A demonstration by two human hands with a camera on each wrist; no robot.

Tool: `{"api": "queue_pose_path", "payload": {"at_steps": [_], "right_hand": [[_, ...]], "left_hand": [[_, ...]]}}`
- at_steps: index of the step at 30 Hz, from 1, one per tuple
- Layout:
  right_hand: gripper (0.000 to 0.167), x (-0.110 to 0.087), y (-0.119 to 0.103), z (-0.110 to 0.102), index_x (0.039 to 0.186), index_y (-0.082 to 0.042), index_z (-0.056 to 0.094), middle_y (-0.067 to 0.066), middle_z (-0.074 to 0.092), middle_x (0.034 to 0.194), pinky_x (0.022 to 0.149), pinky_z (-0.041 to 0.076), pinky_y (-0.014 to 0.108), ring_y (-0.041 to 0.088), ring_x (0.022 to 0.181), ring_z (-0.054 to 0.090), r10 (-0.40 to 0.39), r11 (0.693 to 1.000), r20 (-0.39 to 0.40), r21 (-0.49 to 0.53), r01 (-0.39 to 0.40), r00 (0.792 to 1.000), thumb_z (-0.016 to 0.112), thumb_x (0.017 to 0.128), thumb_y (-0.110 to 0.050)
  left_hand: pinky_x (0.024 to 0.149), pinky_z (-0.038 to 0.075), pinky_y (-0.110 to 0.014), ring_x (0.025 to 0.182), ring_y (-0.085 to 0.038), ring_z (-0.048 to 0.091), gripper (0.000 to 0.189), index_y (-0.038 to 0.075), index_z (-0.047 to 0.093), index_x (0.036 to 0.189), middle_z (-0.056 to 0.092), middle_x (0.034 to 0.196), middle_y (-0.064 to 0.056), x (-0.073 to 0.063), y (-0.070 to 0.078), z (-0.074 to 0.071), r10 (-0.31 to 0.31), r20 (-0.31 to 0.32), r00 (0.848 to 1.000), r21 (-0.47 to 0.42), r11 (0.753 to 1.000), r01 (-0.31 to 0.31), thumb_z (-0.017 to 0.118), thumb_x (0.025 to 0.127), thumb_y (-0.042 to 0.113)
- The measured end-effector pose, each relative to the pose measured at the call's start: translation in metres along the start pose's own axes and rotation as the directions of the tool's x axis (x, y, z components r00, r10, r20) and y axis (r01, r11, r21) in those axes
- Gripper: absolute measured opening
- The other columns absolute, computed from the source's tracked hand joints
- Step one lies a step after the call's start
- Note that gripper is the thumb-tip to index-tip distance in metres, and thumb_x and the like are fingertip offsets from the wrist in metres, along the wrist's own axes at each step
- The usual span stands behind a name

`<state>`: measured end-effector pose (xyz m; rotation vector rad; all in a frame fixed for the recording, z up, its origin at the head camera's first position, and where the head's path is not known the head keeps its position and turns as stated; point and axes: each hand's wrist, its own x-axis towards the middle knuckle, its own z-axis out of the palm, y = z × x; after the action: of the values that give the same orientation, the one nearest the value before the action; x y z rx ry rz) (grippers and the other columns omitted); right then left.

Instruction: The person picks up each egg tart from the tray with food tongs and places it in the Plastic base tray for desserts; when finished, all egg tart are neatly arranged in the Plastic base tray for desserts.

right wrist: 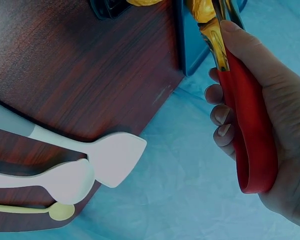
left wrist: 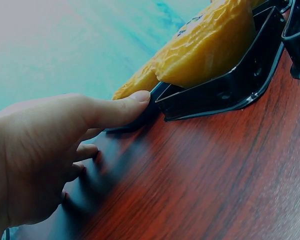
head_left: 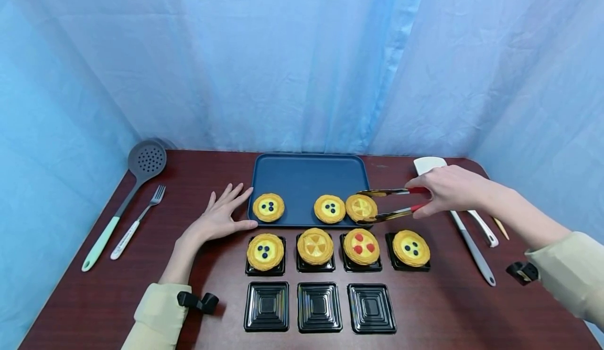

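Observation:
My right hand (head_left: 450, 187) grips a pair of red-handled metal tongs (right wrist: 250, 125). Their two arms reach left over the tray's right edge, one on each side of an egg tart with orange wedges (head_left: 360, 207); whether they squeeze it I cannot tell. Beside it on the dark blue tray (head_left: 306, 177) sits a blueberry tart (head_left: 329, 209), and another blueberry tart (head_left: 268, 207) is at the left. With fingers spread, my left hand (head_left: 219, 219) touches the tray's left edge with its thumb (left wrist: 135, 100).
In front, black boxes hold a blueberry tart (head_left: 265, 252), an orange tart (head_left: 314, 246), a strawberry tart (head_left: 361, 246) and another blueberry tart (head_left: 411, 248). Nearer stand bare black boxes (head_left: 319, 308). A slotted turner (head_left: 146, 160) and fork (head_left: 141, 219) lie left; a white spatula (right wrist: 117, 155) and spoons (right wrist: 72, 182) lie right.

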<state>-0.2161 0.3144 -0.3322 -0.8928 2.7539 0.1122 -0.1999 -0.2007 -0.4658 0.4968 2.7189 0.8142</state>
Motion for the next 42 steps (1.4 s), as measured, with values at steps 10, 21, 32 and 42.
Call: {"api": "queue_pose_path", "payload": {"at_steps": [10, 21, 32, 42], "right_hand": [[0.061, 0.0004, -0.0012, 0.0017, 0.122, -0.017, 0.075, -0.017, 0.054, 0.065, 0.057, 0.037, 0.024, 0.001, 0.06, 0.043, 0.0, 1.0, -0.006, -0.001, 0.0, 1.0, 0.085, 0.077, -0.056], [0.06, -0.0003, -0.0013, 0.0024, 0.123, -0.018, 0.075, -0.017, 0.053, 0.065, 0.058, 0.037, 0.024, 0.001, 0.061, 0.043, 0.0, 1.0, -0.005, -0.004, 0.0, 1.0, 0.084, 0.077, -0.056], [0.06, -0.0011, -0.0012, 0.0032, 0.122, -0.018, 0.075, -0.017, 0.055, 0.067, 0.059, 0.039, 0.025, 0.002, 0.063, 0.045, 0.015, 1.0, -0.006, -0.006, -0.015, 1.0, 0.085, 0.077, -0.056], [0.057, -0.0019, -0.0022, 0.0036, 0.121, -0.018, 0.076, -0.017, 0.056, 0.067, 0.06, 0.04, 0.025, 0.001, 0.063, 0.045, 0.005, 1.0, -0.017, -0.007, -0.005, 1.0, 0.085, 0.077, -0.054]], "left_hand": [[0.123, -0.008, -0.073, 0.161, -0.046, 0.002, 0.091, 0.02, 0.027, 0.165, 0.015, 0.173, -0.02, 0.0001, -0.0002, 0.0001, 0.001, 0.004, 1.0, -0.004, 1.0, -0.001, 0.072, 0.093, 0.051], [0.124, -0.007, -0.072, 0.161, -0.046, 0.002, 0.091, 0.02, 0.027, 0.165, 0.015, 0.173, -0.019, 0.0007, 0.0002, 0.0002, -0.002, 0.003, 1.0, 0.0, 1.0, 0.002, 0.072, 0.093, 0.051], [0.123, -0.007, -0.073, 0.161, -0.046, 0.002, 0.092, 0.02, 0.028, 0.165, 0.015, 0.173, -0.02, 0.0004, -0.0004, 0.0009, 0.005, -0.003, 1.0, -0.004, 1.0, -0.005, 0.072, 0.092, 0.054], [0.123, -0.005, -0.074, 0.16, -0.047, 0.003, 0.092, 0.019, 0.028, 0.165, 0.016, 0.173, -0.021, 0.0001, -0.0002, 0.0008, 0.01, -0.008, 1.0, -0.001, 1.0, -0.01, 0.072, 0.092, 0.054]]}}
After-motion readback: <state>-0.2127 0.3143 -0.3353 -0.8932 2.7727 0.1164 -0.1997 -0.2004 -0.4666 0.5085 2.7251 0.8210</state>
